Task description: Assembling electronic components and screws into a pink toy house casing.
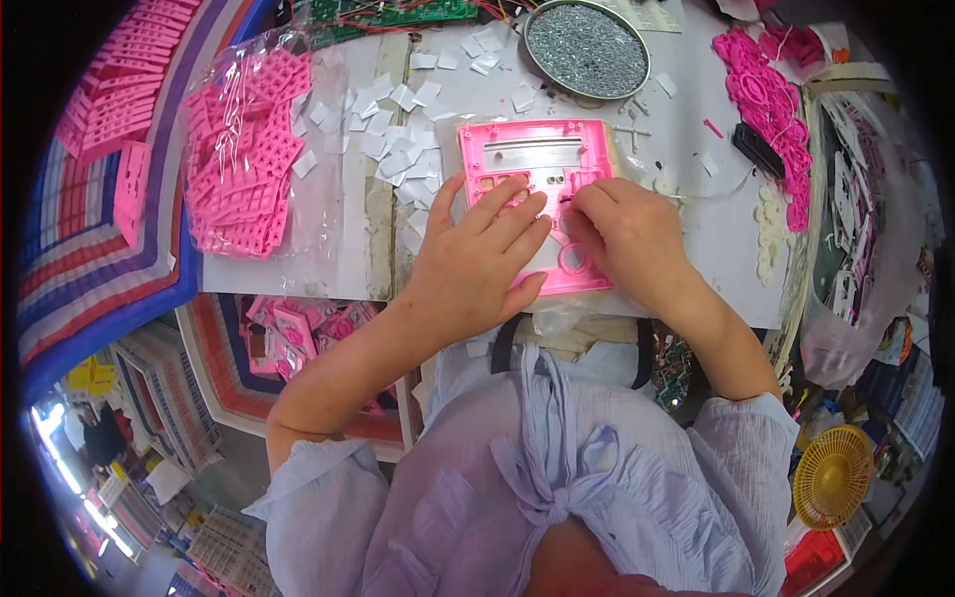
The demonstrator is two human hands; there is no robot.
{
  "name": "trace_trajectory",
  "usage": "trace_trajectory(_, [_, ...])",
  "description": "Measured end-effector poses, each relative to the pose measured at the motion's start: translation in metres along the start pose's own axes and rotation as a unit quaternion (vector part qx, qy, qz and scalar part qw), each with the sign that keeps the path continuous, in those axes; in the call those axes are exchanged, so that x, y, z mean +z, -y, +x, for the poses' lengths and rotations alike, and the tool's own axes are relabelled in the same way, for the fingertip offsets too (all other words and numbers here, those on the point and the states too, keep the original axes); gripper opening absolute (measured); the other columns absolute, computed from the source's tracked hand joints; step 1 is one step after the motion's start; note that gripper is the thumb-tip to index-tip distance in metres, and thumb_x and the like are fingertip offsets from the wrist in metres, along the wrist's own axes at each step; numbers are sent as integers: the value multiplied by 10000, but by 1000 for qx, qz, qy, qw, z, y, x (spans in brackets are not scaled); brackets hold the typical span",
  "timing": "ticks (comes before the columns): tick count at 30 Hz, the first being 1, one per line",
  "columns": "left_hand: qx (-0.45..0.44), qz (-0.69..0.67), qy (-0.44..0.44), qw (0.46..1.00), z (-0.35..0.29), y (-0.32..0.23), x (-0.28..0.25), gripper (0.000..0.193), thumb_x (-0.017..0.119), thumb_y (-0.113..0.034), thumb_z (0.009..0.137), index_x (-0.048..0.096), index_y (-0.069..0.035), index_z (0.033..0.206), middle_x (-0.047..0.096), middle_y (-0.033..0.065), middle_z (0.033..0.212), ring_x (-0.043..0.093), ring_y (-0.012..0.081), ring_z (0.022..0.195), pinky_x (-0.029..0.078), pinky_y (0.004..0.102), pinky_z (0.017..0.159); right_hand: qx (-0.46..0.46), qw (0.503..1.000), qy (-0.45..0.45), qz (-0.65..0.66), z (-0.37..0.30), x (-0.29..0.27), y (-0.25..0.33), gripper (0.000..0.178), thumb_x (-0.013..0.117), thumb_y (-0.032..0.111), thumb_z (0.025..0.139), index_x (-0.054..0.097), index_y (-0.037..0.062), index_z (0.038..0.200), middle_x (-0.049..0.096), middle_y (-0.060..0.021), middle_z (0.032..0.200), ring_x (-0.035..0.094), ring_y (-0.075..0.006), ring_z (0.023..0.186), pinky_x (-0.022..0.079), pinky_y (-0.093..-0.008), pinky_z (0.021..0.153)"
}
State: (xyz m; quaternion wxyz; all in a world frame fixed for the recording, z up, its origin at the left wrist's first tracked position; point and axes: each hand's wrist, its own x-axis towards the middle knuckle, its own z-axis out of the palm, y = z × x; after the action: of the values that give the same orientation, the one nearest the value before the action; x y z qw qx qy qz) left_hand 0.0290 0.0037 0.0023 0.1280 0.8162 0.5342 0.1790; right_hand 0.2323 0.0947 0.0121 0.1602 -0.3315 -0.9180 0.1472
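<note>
A pink plastic panel (542,159) with cut-out windows lies flat on the white worktable (696,219). My left hand (477,259) rests flat on its lower left part, fingers spread. My right hand (622,234) presses on the panel's right side with fingers curled; whether it pinches a small part is hidden. Many small white square pieces (393,124) are scattered left of the panel.
A clear bag of pink grid parts (244,164) lies at the left. A round metal tray of screws (587,48) stands behind the panel. Pink ring parts (766,95) and white pieces pile up at the right. A striped sack holds more pink parts (119,90).
</note>
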Motion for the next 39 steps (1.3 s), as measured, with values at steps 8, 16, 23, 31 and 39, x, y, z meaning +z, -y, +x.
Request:
trace_trajectory(8, [0,-10,-10,1000,-1,2,1,526,772,-303,748,656,-109,1223,591,41,1354,472,217,1377,212,593,1149,62,997,32,-29,0,1,12,140,676,153,864,587,45,863,641,-110,784,654,-304,742,514,-434,595])
trace_trajectory(16, [-1,-15,10,1000,1,2,-4,523,783,-283,737,659,-103,1212,580,50,1361,465,226,1379,220,597,1146,44,997,43,-45,-2,5,7,168,693,156,836,578,45,889,647,-103,800,657,-299,751,514,-430,593])
trace_trajectory(23, [5,-147,-86,985,44,23,-18,326,750,-211,793,682,-69,1078,682,84,1134,635,278,1107,359,555,1042,61,989,-64,115,-1,-21,-3,240,769,111,835,615,49,1008,659,-73,843,617,-202,712,498,-343,608])
trace_trajectory(31, [17,187,-46,981,207,86,21,142,654,-224,796,744,-122,756,733,99,866,682,293,909,450,461,809,48,875,-302,375,61,-112,-77,380,755,128,865,574,10,1178,672,-87,864,645,-176,766,515,-303,689])
trace_trajectory(39, [40,208,-24,977,220,82,28,198,589,-220,852,730,-138,740,726,65,772,693,279,786,432,489,764,-10,816,-148,559,125,-102,-44,515,727,191,896,525,-36,1311,690,-117,882,702,-190,833,547,-294,772])
